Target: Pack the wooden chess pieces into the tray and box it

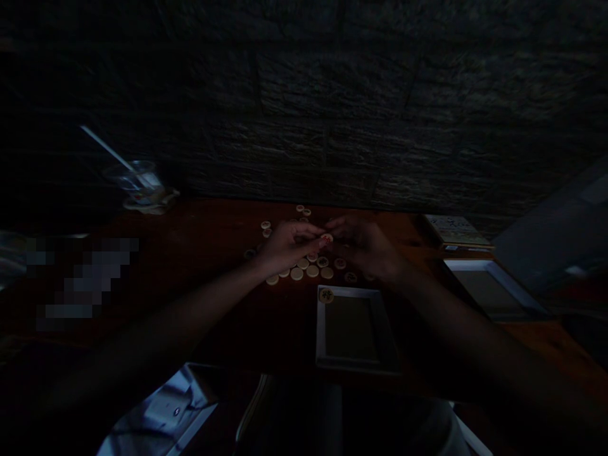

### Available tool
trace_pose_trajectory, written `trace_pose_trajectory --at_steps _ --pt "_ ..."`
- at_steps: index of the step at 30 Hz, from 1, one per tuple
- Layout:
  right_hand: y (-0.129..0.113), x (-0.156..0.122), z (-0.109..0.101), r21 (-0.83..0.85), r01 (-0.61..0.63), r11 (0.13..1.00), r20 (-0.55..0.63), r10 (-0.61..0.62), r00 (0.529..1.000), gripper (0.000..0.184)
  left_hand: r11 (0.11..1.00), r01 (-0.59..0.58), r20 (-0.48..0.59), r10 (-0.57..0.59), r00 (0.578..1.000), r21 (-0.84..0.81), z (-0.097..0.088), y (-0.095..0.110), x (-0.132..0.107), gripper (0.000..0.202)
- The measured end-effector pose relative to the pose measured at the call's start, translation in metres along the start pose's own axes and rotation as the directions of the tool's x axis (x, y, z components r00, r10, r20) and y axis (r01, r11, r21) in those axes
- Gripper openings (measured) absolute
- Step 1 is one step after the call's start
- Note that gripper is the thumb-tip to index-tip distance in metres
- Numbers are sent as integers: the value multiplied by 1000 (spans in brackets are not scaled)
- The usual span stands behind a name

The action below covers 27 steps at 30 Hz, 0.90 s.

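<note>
A round xiangqi piece with a red character sits between my two hands, above other pieces on the table. My left hand grips it from the left, thumb against its face. From the other side my right hand curls its fingers round to the piece's right edge; the dim light blurs that contact. Below and around the hands lie several wooden pieces, some with characters up and some blank side up. Nearer to me, a piece with a dark character rests on the corner of a white-rimmed shallow box.
A second white-rimmed box lies to the right, with a flat patterned box or book behind it. At the back left stands a clear cup with a straw. A dark stone wall borders the wooden table.
</note>
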State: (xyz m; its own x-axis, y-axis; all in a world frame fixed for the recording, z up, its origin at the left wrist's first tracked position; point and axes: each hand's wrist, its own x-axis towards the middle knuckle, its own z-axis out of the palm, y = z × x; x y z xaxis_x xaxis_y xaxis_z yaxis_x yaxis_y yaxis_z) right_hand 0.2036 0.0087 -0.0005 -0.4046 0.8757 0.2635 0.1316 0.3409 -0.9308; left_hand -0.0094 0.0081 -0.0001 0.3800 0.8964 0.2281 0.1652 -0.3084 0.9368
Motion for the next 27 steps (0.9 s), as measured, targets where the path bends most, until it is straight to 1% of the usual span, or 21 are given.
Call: trace_pose_trajectory --at_steps 2,5,7,9,13,17,21,27 --pt "0 1 0 34 -20 999 -51 22 998 42 1000 -19 -15 18 1000 -20 1 -2 0 19" --pt "0 2 0 32 -15 999 -72 18 997 38 999 -19 -32 17 999 -45 3 -6 0 23" --pt "-1 2 0 39 -38 999 -74 41 996 41 999 -25 -55 23 998 -39 5 -7 -1 31" --pt "-1 2 2 74 -81 994 -87 88 992 45 999 -38 -79 35 996 -35 7 -8 -2 35" --pt "-1 1 6 129 -129 983 -108 143 984 45 996 -41 -90 33 995 -83 9 -8 -3 27" --pt "0 0 9 126 -166 978 -134 183 974 46 994 -32 -96 22 995 -109 10 -8 -4 23" --pt "1 -1 11 132 -168 977 -151 187 971 46 996 -60 -84 54 995 -67 11 -4 -5 22" --pt "-7 -4 17 143 -194 970 -175 218 960 47 996 -87 -101 84 991 -19 13 -3 -8 25"
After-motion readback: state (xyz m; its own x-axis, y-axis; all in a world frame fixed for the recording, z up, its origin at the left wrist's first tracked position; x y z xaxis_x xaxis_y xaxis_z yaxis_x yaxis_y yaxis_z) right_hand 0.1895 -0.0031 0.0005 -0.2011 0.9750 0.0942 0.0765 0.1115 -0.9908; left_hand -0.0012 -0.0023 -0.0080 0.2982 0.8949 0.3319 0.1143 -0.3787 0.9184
